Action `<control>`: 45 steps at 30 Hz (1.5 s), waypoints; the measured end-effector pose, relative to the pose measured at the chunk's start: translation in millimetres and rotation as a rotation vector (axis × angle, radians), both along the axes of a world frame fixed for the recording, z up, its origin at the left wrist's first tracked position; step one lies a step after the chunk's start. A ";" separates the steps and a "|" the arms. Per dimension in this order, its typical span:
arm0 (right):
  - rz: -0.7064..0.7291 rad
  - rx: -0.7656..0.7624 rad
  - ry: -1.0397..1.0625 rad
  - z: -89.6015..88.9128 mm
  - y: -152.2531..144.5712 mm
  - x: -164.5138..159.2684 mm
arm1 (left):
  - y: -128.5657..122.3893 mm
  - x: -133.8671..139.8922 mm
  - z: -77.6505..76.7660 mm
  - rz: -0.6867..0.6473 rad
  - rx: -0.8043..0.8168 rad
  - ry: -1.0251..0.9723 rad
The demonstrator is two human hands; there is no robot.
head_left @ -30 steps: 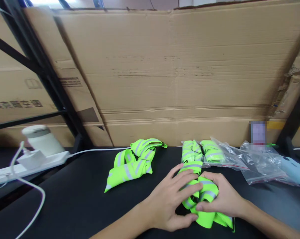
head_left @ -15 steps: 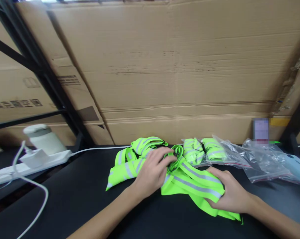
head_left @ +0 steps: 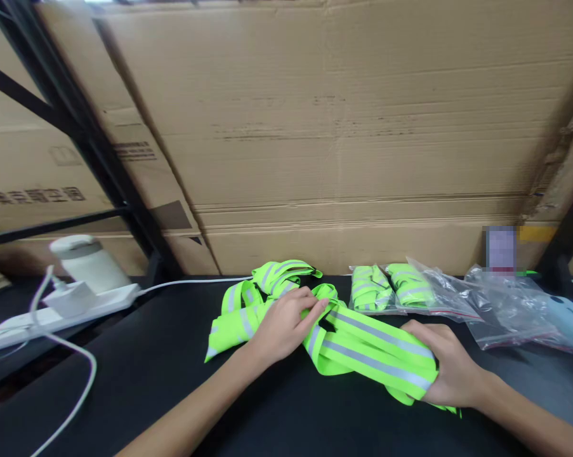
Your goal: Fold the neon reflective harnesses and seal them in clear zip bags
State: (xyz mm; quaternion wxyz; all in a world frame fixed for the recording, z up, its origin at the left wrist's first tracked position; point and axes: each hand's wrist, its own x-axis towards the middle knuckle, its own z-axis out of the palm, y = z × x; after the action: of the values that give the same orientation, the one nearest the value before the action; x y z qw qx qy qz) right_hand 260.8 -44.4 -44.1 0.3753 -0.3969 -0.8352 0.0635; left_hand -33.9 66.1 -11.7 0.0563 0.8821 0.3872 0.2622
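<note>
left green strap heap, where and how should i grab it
Probably pinch the left green strap heap by its near left end, coming from the left: that end juts out in a point, while the left hand blocks its right side.

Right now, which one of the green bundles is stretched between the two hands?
The middle bundle, running from left hand to right hand; the leftmost bundle lies loose, the two bagged bundles sit farther back.
</note>
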 end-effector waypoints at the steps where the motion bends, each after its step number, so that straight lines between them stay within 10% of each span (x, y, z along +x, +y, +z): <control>1: 0.006 0.030 -0.014 -0.5 0.4 0.3 | 2.7 -1.3 -1.7 0.020 -0.026 -0.036; 10: 0.025 0.171 -0.017 6.8 -1.2 -2.8 | 7.6 -3.9 -14.0 0.122 -0.038 -0.020; 19: -0.036 0.211 -0.120 -4.0 -0.9 -1.4 | 6.0 -5.1 -5.0 0.138 0.527 -0.095; 26: -0.009 0.135 -0.132 -0.4 0.4 -0.1 | 16.4 -13.4 -6.6 0.255 0.241 -0.050; 32: -0.002 0.138 -0.146 -3.9 1.7 5.0 | 18.7 -22.2 1.6 -0.021 0.050 0.106; 37: -0.022 0.265 -0.154 -3.5 1.2 4.4 | 14.9 -18.7 -7.3 -0.061 0.054 0.217; 45: -0.085 0.486 -0.207 23.0 2.7 23.2 | 17.7 -18.1 -8.0 0.032 0.246 -0.153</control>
State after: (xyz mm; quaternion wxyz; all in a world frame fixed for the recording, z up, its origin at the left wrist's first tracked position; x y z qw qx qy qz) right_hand 284.0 -41.7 -21.1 0.3745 -0.3341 -0.8426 -0.1954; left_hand -52.0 83.8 -19.7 -0.0270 0.8535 0.3608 0.3751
